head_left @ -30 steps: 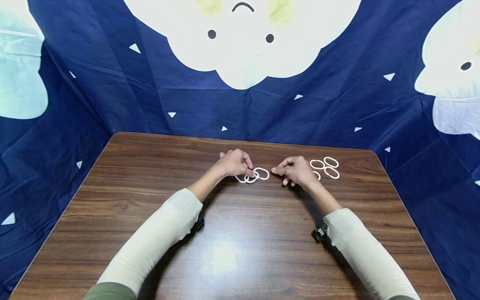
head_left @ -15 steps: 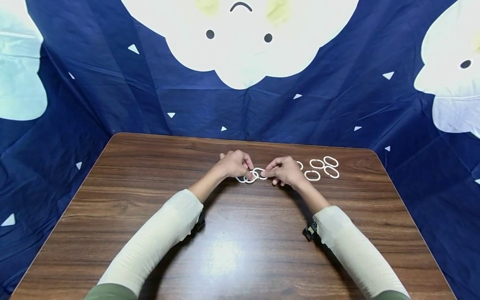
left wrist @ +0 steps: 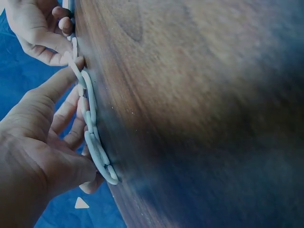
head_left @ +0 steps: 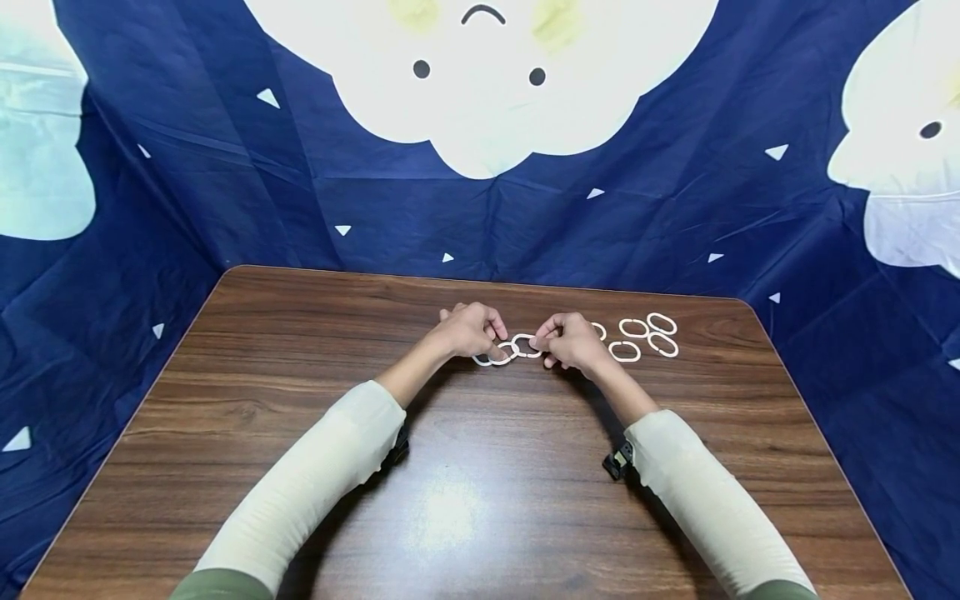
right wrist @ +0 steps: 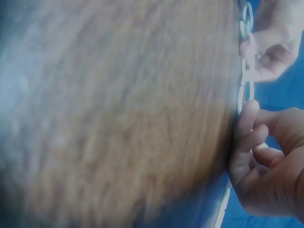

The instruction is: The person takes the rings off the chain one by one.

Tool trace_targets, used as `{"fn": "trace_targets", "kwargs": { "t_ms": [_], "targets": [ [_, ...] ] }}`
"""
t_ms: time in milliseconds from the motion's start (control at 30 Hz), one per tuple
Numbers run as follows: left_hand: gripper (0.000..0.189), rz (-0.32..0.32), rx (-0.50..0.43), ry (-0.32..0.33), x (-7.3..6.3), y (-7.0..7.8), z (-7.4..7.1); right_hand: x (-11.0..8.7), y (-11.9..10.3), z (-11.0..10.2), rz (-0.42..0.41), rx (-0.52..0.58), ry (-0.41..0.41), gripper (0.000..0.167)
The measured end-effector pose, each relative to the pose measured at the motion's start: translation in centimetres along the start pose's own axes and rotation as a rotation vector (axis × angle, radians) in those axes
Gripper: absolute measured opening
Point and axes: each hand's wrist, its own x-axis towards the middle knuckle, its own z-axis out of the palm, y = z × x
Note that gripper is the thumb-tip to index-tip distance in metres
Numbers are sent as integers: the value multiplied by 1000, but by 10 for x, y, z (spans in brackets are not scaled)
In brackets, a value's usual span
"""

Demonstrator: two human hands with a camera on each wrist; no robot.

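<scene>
So I count two bare hands over one wood-grain bench (head_left: 510, 500), with a bunch of white oval links. Head view gives me three links in the chain (head_left: 514, 350) lying between the hands, though the left wrist view has them overlapping so much I can't get a full count. Right hand (head_left: 572, 342) has its thumb and index fingers pinched on the end link (head_left: 525, 336). Left hand (head_left: 468, 327) has its thumb on the chain further left, fingers close by, but can't tell if it's pinching or just pressing. Off to the right there are five loose links (head_left: 649, 335): three bunched together, one just nearer the person, and one half hidden behind the right hand. Two pale sleeves (head_left: 300, 483), and one blue backdrop (head_left: 525, 225) with white clouds behind it all.
</scene>
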Motion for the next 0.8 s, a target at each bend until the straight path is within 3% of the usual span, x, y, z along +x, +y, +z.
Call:
{"fn": "trace_targets", "kwargs": {
  "t_ms": [367,600,800],
  "targets": [
    [21,31,-17,14,-3,-2,1,-7,-4,-4,7,17,-46,16],
    [9,43,-17,22,-21,11,-7,-10,-6,-4,18,85,-56,13],
    [10,32,-5,43,-21,13,-4,-9,-5,-2,-13,140,-58,10]
  ]
}}
